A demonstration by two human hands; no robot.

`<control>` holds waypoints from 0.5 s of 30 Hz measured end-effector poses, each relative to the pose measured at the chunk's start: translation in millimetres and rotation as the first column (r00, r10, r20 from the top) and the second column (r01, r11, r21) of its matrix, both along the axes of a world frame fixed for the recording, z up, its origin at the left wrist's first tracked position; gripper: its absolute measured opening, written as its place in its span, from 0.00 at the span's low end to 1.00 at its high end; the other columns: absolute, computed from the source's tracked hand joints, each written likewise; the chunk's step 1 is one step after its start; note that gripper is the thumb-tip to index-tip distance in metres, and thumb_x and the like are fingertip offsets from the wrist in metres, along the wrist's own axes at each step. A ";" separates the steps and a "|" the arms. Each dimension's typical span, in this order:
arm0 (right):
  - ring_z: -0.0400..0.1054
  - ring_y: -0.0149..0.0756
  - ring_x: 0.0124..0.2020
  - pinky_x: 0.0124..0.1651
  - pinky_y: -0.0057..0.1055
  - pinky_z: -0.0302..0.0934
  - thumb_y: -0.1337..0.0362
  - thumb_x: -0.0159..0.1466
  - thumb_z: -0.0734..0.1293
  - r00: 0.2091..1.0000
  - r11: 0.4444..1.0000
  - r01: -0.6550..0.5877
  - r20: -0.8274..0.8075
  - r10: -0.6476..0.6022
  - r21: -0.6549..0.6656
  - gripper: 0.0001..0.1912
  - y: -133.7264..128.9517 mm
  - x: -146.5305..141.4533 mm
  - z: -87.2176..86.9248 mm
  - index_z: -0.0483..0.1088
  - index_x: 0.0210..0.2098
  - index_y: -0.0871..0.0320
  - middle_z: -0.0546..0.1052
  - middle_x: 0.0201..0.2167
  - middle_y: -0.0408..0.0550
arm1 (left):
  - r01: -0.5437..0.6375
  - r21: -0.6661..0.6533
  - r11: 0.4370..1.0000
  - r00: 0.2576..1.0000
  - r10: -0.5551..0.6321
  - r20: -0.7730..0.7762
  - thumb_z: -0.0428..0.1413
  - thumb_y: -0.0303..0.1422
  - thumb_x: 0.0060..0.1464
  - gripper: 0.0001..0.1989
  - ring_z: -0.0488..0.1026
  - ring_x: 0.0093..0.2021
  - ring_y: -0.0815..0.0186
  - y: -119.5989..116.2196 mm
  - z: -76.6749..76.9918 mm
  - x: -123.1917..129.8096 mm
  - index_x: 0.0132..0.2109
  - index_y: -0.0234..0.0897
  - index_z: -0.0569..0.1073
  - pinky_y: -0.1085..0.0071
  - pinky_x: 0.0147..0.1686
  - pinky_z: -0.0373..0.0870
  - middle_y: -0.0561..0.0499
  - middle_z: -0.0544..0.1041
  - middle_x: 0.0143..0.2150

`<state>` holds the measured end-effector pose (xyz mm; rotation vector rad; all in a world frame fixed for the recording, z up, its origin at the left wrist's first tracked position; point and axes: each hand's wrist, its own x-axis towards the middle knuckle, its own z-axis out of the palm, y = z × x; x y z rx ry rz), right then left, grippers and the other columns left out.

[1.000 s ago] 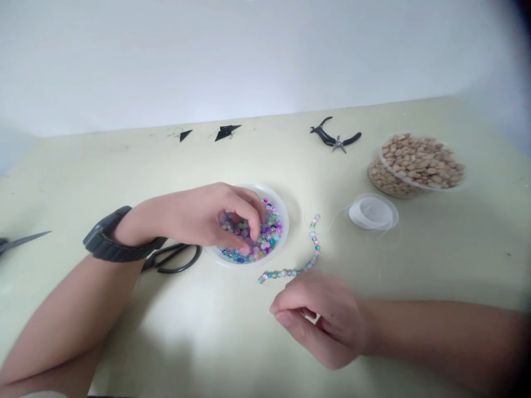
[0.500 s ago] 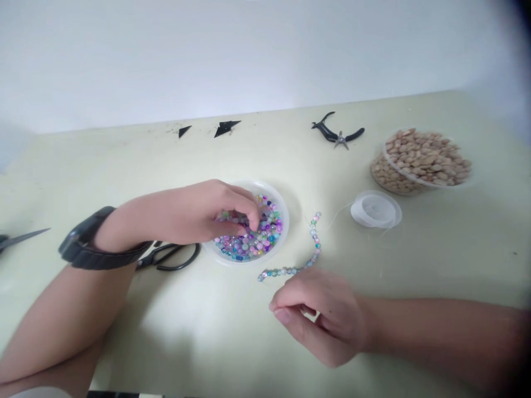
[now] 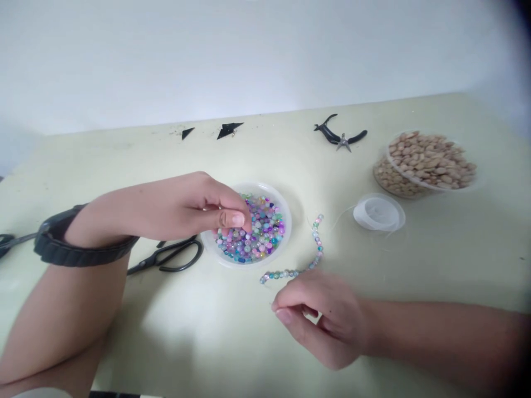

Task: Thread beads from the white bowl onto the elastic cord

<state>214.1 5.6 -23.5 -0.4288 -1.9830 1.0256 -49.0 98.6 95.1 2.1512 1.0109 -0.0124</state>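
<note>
Over the left side of a clear bowl of small coloured beads, my left hand is closed in a pinch. Whatever lies between its thumb and forefinger is hidden. My right hand is closed too, thumb against forefinger, low above the table in front of the bowl. A faint trace of clear thread shows at its fingertips. Just behind this hand a strand of strung beads lies curved on the table. From its far end a thin thread runs to a white spool on the right.
Black-handled scissors lie by the bowl, partly under my left forearm. Another blade with a dark handle is at the left edge. Pliers and black scraps lie at the back. A tub of nuts or seeds stands at the right.
My left hand has risen out of the beads and drawn slightly left, its thumb and forefinger now pinched together. My right hand stays in nearly the same place.
</note>
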 end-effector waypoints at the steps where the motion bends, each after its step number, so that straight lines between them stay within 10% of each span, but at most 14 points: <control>1: 0.59 0.22 0.20 0.26 0.21 0.55 0.72 0.67 0.63 1.000 1.000 0.000 -0.008 0.000 -0.003 0.03 -0.1 -0.4 -0.1 0.67 0.38 0.59 0.69 0.21 0.35 | -0.005 -0.057 0.998 1.000 0.004 -0.007 0.51 0.52 0.68 0.24 0.71 0.28 0.67 0.0 -0.9 0.8 0.40 0.39 0.82 0.73 0.29 0.66 0.49 0.78 0.31; 10: 0.58 0.22 0.19 0.25 0.20 0.55 0.72 0.67 0.63 0.999 0.999 -0.044 -0.023 0.043 -0.005 0.03 0.5 -3.0 1.5 0.66 0.37 0.59 0.67 0.20 0.35 | -0.110 -0.176 0.978 0.993 0.100 -0.063 0.45 0.61 0.65 0.35 0.74 0.29 0.66 -5.3 -6.2 12.2 0.36 0.36 0.81 0.74 0.31 0.68 0.48 0.80 0.31; 15: 0.57 0.21 0.18 0.25 0.19 0.53 0.72 0.66 0.63 0.998 0.998 -0.052 -0.036 0.051 -0.017 0.03 1.3 -2.8 2.3 0.66 0.37 0.59 0.67 0.20 0.35 | -0.158 -0.123 0.980 0.975 0.135 -0.174 0.47 0.65 0.61 0.36 0.55 0.21 0.71 -9.3 -10.5 15.1 0.24 0.36 0.63 0.72 0.20 0.52 0.52 0.62 0.22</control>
